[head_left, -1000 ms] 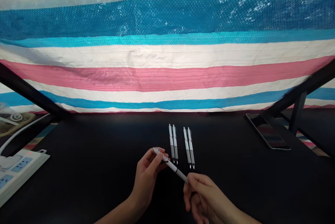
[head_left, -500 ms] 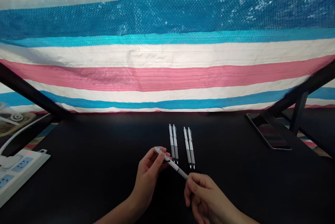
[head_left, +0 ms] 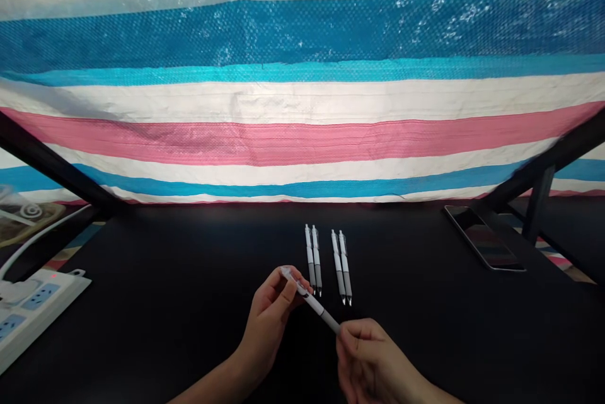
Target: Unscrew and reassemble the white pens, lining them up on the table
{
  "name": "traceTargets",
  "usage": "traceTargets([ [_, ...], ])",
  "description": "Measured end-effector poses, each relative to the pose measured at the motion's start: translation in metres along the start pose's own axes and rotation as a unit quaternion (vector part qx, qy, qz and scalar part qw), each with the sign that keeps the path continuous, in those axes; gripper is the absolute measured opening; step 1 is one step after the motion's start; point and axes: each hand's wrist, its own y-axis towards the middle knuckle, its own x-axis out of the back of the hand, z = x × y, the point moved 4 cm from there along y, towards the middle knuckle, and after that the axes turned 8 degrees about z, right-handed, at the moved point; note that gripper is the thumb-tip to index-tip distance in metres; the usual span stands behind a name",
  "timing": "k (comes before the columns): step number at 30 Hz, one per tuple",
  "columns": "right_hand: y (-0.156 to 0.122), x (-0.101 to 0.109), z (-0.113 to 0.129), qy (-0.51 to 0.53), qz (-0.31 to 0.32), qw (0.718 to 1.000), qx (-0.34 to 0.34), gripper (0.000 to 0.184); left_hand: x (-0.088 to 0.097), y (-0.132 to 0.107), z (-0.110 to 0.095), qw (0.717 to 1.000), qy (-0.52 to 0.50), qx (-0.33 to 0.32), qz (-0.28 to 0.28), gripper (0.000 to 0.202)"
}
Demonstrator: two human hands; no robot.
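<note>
A white click pen with a grey grip [head_left: 316, 304] is held slantwise between both hands above the black table. My left hand [head_left: 273, 306] is closed on its clip end, thumb against the barrel. At the lower right, my right hand [head_left: 371, 353] pinches the grey grip end, and its fingers hide the tip. Just beyond my hands lie two pairs of similar pens: a left pair [head_left: 312, 259] close to my left fingertips, and a right pair [head_left: 341, 266]. All of these have their tips towards me.
A dark phone [head_left: 483, 237] lies at the right back of the black table [head_left: 189, 253]. On the left are a white power strip [head_left: 42, 309] with a plug and a white cable [head_left: 42, 234]. Behind hangs a striped tarp [head_left: 302, 139], with black frame bars [head_left: 61, 164] at the sides.
My right hand has shifted slightly downward, and the pen's grip end with it. More of the grey grip shows. My left hand is almost where it was.
</note>
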Motion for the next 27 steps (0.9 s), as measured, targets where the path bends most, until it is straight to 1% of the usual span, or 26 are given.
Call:
traceTargets([
  [4,-0.002,-0.002,0.002,0.028,0.007,1.0,-0.007,0.048,0.0,0.002,-0.001,1.0,0.011,-0.006,0.007,0.016],
  [7,-0.005,-0.008,0.012,0.038,0.039,0.998,0.013,0.033,0.001,0.005,-0.002,0.999,0.048,-0.011,0.013,0.023],
  [8,-0.006,-0.01,0.015,0.043,0.053,0.997,0.018,0.033,0.001,0.005,-0.003,0.998,0.067,-0.01,0.016,0.029],
  [10,-0.008,-0.013,0.018,0.055,0.082,0.995,0.024,0.044,0.0,0.007,-0.005,0.994,0.106,-0.003,0.027,0.042],
  [11,-0.009,-0.014,0.019,0.059,0.092,0.994,0.026,0.046,-0.001,0.007,-0.006,0.992,0.121,-0.002,0.035,0.043],
  [15,-0.009,-0.014,0.019,0.061,0.104,0.992,0.027,0.051,-0.005,0.009,-0.007,0.986,0.155,0.007,0.061,0.03],
  [18,-0.01,-0.014,0.019,0.053,0.101,0.993,0.023,0.05,-0.004,0.012,-0.006,0.987,0.15,0.019,0.053,0.031],
  [23,-0.011,-0.016,0.02,0.044,0.104,0.993,0.028,0.049,-0.002,0.013,-0.005,0.991,0.132,0.016,0.034,0.028],
  [27,-0.011,-0.016,0.021,0.04,0.109,0.993,0.028,0.049,-0.001,0.012,-0.006,0.99,0.135,0.004,0.026,0.035],
])
